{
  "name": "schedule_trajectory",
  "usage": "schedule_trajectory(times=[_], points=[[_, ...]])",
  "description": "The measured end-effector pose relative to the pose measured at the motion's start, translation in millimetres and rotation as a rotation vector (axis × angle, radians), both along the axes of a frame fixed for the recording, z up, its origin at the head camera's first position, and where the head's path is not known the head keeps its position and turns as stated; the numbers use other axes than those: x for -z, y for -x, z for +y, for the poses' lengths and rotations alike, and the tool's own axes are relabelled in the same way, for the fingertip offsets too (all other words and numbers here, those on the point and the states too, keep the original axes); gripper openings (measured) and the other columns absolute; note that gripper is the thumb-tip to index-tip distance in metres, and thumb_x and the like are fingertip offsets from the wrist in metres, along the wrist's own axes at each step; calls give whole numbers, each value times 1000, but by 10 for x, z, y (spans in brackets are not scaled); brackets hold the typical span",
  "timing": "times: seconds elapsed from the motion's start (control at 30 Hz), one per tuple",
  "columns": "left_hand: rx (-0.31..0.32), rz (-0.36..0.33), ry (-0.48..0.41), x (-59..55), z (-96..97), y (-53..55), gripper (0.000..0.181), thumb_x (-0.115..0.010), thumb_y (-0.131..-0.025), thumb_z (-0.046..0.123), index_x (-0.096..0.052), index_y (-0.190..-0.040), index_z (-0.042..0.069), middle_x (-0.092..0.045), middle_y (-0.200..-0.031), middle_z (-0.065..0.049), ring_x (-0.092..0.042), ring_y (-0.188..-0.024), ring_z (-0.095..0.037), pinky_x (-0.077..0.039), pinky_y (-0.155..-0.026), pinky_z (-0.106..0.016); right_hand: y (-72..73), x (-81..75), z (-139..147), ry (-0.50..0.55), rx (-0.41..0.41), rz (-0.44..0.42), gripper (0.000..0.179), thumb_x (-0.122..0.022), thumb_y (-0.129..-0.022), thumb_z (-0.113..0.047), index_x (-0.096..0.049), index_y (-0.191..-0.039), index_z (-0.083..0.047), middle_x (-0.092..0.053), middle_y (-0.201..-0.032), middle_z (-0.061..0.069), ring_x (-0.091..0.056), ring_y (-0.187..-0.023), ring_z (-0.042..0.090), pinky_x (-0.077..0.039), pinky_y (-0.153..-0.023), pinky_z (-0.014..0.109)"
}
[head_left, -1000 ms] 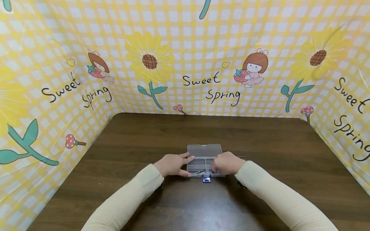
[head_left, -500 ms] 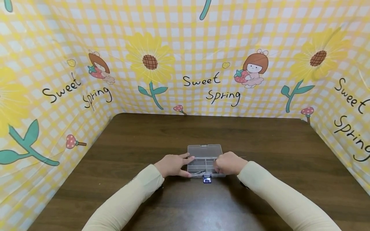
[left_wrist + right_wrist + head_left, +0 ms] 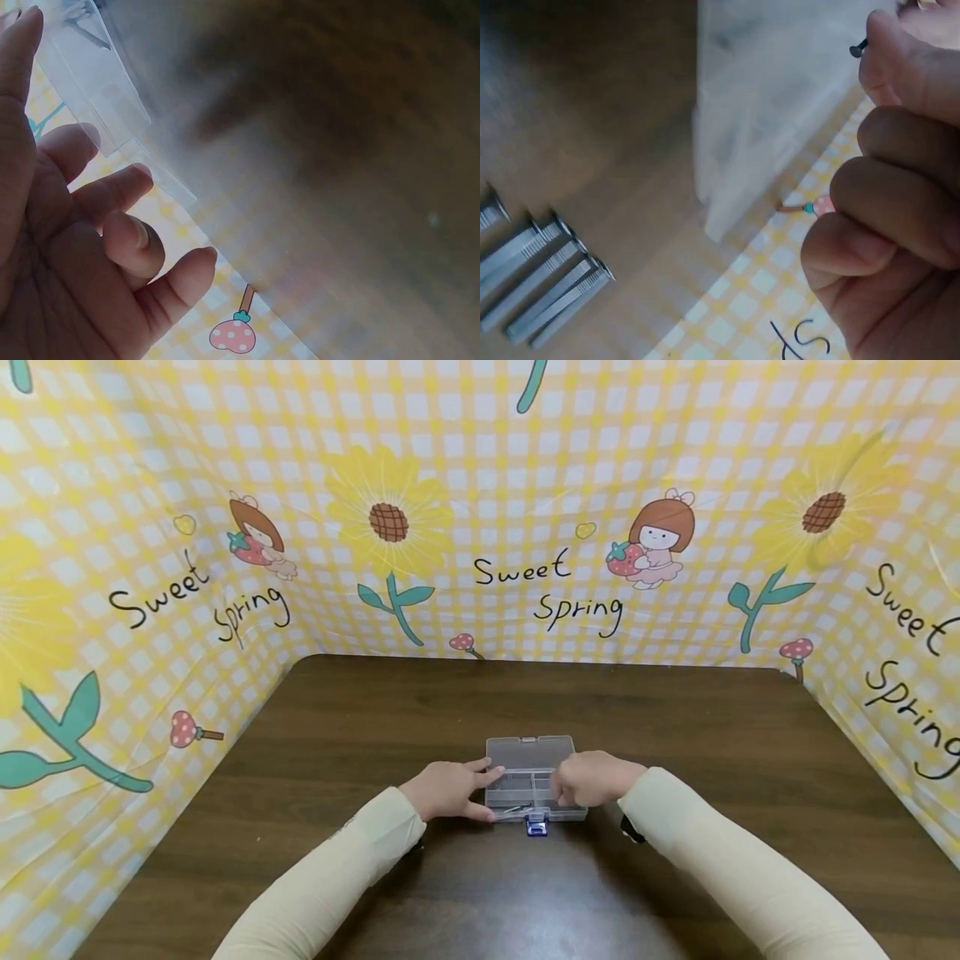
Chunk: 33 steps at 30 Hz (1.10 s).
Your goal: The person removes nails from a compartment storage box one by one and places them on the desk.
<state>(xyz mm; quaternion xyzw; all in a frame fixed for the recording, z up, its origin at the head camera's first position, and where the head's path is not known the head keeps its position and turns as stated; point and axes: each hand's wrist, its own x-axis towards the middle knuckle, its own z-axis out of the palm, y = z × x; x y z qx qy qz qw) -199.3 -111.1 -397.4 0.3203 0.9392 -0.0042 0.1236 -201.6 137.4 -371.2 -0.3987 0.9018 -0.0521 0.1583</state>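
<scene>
A clear plastic compartment box stands on the table with its lid raised toward the back. My left hand rests at the box's left side, fingers spread and touching its edge. Above the right-hand compartments is my right hand, fingers curled. In the right wrist view its thumb and forefinger pinch a nail; only the head end shows. Thin metal nails lie in the front left compartment. Several more nails lie side by side on the table, visible in the right wrist view.
A blue latch hangs from the front of the box. The brown wooden table is bordered by a yellow checked cloth at the back and sides.
My right hand has shifted slightly back and up over the box. Its wrist now covers the thin metal piece that showed to its right earlier. My left hand stays in place.
</scene>
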Motion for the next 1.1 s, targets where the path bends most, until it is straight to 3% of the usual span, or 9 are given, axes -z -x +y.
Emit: schedule_trajectory(times=[0.13,0.5,1.1], points=[[3,9,4,7,-2,7,75,-64,-84,55,-43,-147,21,-41,-148,-7,-64,-105,-24,-51,-80,-35,59,-94,20,20,75,-84,14,-61,-91,-2,-66,-80,-11,-56,-77,-6,-47,-69,9,-42,-66,29],[-15,-21,5,16,-2,-9,75,-64,-84,55,-42,-147,22,-40,-149,-7,-62,-109,-25,-50,-84,-36,217,-85,179,51,69,-139,29,-56,-89,2,-51,-64,-12,-40,-63,-7,-36,-59,8,-32,-58,24],[-5,-12,-7,18,-15,-7,75,-64,-84,55,-43,-146,21,-41,-148,-8,-63,-107,-25,-50,-83,-36,336,-74,529,43,91,-125,17,-56,-86,2,-61,-73,-9,-53,-70,-6,-45,-64,7,-42,-62,26]])
